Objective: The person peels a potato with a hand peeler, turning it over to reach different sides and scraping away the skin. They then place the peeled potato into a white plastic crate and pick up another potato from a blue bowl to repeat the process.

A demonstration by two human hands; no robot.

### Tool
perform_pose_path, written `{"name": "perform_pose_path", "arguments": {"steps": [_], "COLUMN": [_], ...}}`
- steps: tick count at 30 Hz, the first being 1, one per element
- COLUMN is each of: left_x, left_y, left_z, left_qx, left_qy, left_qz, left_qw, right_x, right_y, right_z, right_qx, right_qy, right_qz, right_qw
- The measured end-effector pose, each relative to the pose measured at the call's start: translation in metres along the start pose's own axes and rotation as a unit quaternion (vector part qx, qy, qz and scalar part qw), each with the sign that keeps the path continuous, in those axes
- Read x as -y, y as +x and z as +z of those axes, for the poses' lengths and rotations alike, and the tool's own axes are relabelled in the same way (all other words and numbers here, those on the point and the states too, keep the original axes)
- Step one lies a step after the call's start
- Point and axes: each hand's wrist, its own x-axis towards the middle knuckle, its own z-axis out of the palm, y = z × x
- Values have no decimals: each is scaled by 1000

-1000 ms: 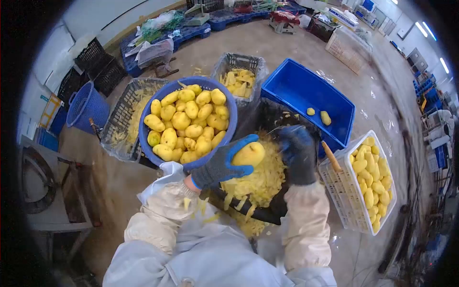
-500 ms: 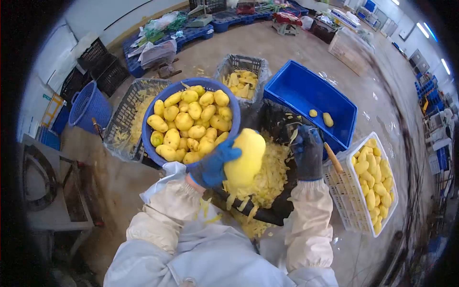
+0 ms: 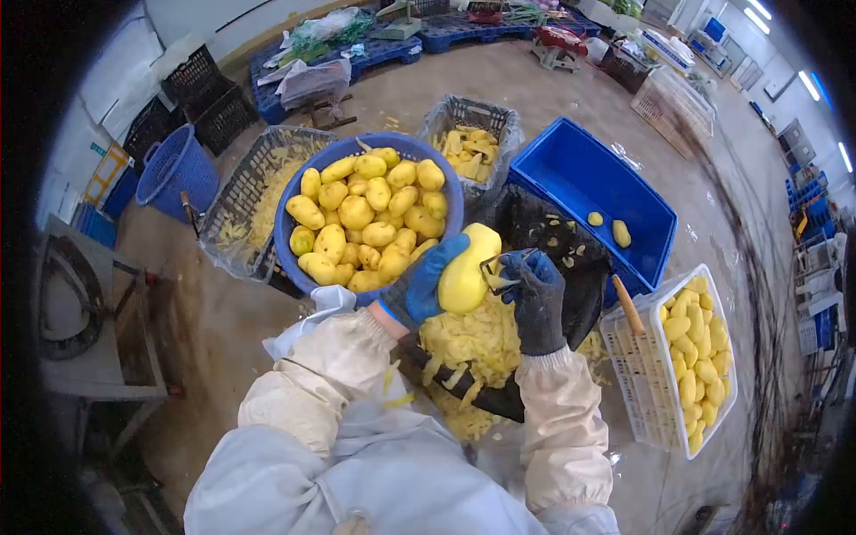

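Observation:
My left hand, in a blue glove, is closed around a large peeled-looking potato in the head view. My right hand, in a dark glove, grips a peeler whose blade end meets the potato's right side. Below both hands lies a heap of peelings on black plastic. To the left stands a round blue basket full of yellow potatoes.
A blue bin holding a few small potatoes lies to the right. Nearby stands a white crate of pale potatoes, with a wooden handle at its edge. Lined crates of peelings and potato pieces stand behind.
My right hand has moved left and brought the peeler against the potato. The potato in my left hand has turned and shifted slightly. The whole view has tilted a little.

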Motion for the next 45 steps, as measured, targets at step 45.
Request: {"name": "perform_pose_path", "arguments": {"steps": [45], "left_x": [16], "left_y": [10], "left_z": [-9], "left_qx": [127], "left_qy": [-259], "left_qz": [-93], "left_qw": [953], "right_x": [9], "right_y": [-25], "right_z": [11], "right_qx": [85], "right_qy": [131], "right_qz": [43], "right_qw": [987]}}
